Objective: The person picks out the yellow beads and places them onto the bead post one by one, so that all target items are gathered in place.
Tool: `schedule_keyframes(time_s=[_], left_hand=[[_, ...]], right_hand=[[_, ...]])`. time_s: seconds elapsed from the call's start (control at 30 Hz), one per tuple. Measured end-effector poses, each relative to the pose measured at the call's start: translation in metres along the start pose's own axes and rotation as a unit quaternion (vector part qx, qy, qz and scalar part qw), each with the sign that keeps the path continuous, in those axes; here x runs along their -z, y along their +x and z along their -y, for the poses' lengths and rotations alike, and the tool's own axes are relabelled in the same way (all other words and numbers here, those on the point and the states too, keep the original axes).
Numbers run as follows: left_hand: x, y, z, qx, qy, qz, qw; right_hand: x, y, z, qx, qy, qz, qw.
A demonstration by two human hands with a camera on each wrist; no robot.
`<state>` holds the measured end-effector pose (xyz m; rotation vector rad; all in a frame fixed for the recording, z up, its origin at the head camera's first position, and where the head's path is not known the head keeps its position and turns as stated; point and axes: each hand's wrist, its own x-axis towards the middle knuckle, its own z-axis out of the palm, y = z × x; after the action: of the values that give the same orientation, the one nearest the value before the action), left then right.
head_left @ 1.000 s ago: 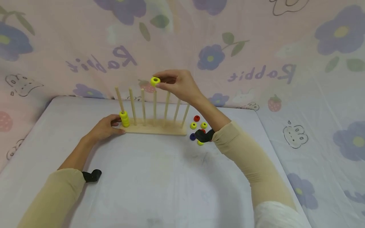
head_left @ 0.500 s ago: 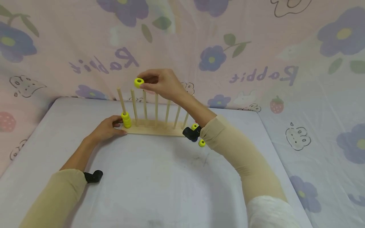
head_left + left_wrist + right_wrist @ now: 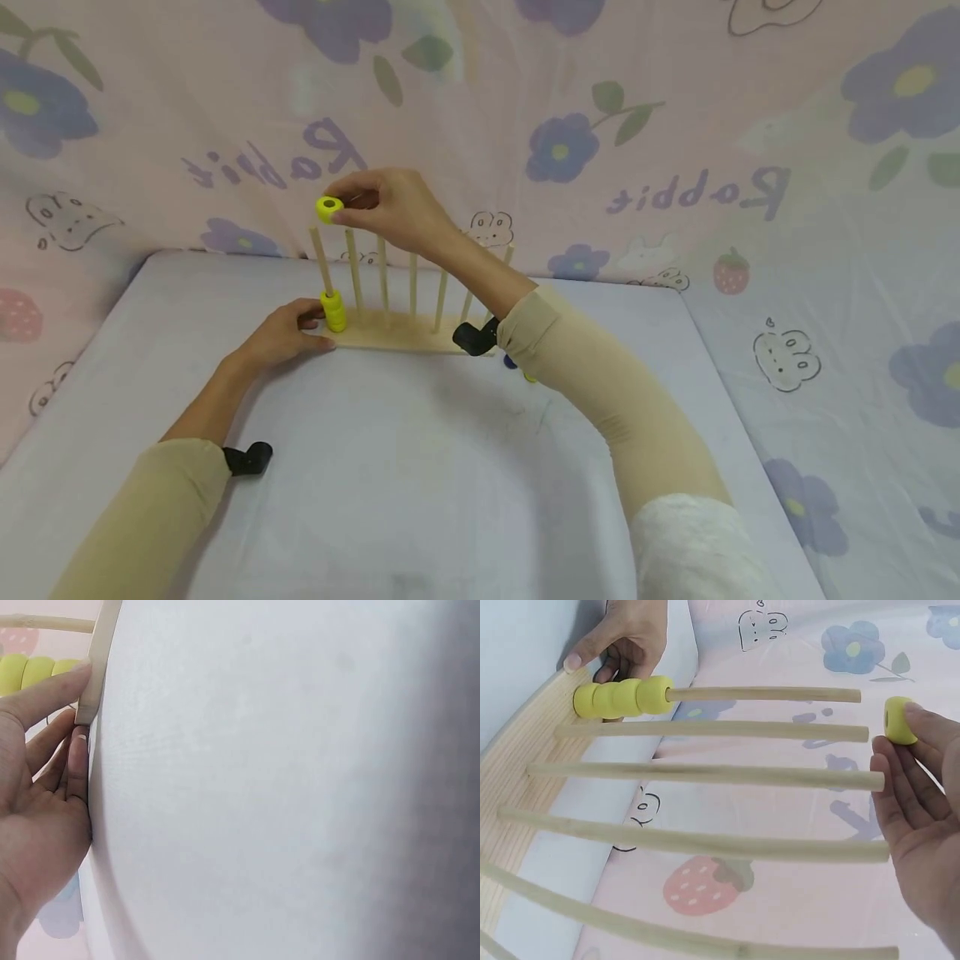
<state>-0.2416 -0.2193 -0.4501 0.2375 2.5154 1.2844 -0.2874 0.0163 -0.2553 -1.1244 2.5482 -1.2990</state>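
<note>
In the head view my right hand (image 3: 397,207) pinches a yellow bead (image 3: 329,209) between thumb and fingertips. It is held just above the tip of the leftmost peg (image 3: 321,260), and in the right wrist view a small gap shows between the bead (image 3: 900,721) and the peg end. Several yellow beads (image 3: 333,312) are stacked low on that same peg. My left hand (image 3: 281,332) grips the left end of the wooden peg stand (image 3: 405,335); the left wrist view shows its thumb on the board's edge (image 3: 96,675) and the fingers around the end.
More bare upright pegs (image 3: 413,287) stand in a row along the board. Right of it a dark blue bead (image 3: 511,362) and a yellow bead (image 3: 530,377) show partly behind my right forearm. A patterned cloth wall (image 3: 450,125) rises behind the white table (image 3: 375,467).
My right hand has carried the yellow bead leftward from above the middle pegs to above the leftmost one. The forearm now covers most of the loose beads. My left hand keeps its place.
</note>
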Motion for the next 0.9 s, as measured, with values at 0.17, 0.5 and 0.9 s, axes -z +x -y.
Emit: schedule_keyframes(time_s=[0.17, 0.5, 0.9], left_hand=[[0.004, 0.001, -0.001, -0.011, 0.000, -0.004, 0.9999], [0.000, 0.002, 0.003, -0.008, -0.003, 0.004, 1.0000], [0.000, 0.002, 0.005, -0.017, 0.001, 0.001, 0.9999]], right_hand=[[-0.004, 0.006, 0.002, 0.004, 0.005, 0.002, 1.000], [-0.015, 0.012, 0.002, -0.004, -0.003, 0.036, 0.999], [-0.018, 0.017, 0.000, -0.025, -0.049, 0.061, 0.997]])
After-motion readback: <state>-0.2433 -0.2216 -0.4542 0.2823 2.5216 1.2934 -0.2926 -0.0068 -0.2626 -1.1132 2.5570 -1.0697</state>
